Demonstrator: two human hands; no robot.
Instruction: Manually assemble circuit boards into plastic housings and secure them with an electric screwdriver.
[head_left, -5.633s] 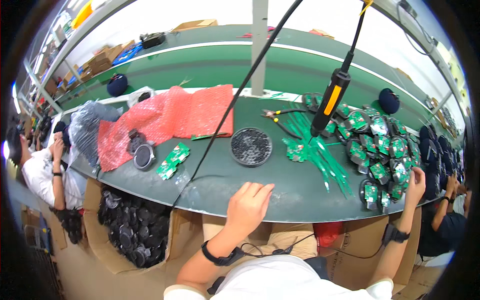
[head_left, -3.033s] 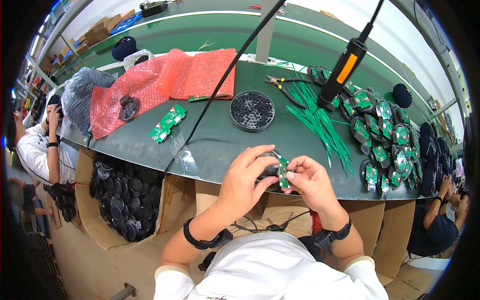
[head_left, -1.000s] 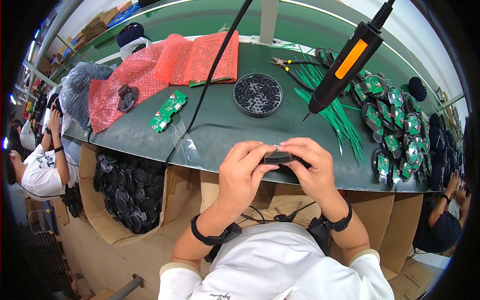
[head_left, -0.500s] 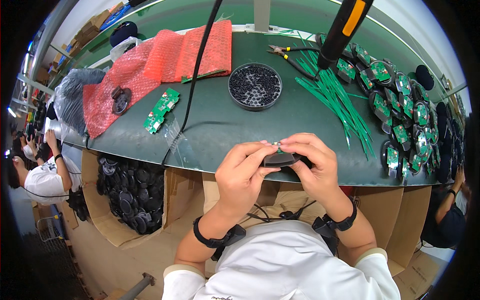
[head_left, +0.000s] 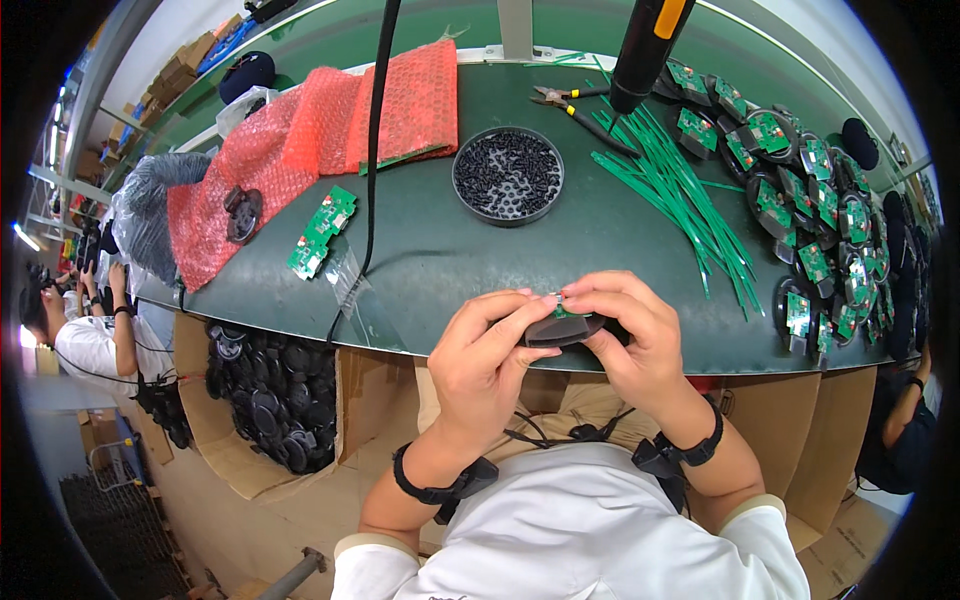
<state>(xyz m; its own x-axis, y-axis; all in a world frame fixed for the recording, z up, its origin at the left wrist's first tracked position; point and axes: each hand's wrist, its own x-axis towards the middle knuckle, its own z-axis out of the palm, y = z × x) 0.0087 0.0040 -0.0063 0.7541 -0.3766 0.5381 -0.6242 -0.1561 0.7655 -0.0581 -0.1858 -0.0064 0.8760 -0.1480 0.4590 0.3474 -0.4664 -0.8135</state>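
Both of my hands meet over the near edge of the green bench. A dark plastic housing with a small green circuit board on it sits between them. My left hand grips its left side, thumb below and fingertips on top. My right hand closes on the right side the same way, and the fingertips of both nearly touch over the board. My fingers cover much of the board. Beyond them stands a round dish of small black parts. A loose green circuit board lies to the left.
An electric screwdriver hangs over the bench near cutting pliers and green strips. Housings with boards crowd the right side. Red bubble wrap lies at left, a black cable crosses, and a carton holds black housings.
The view has shifted slightly, and the hanging screwdriver and cable appear further left. Both hands keep hold of the housing, which looks slightly more tilted.
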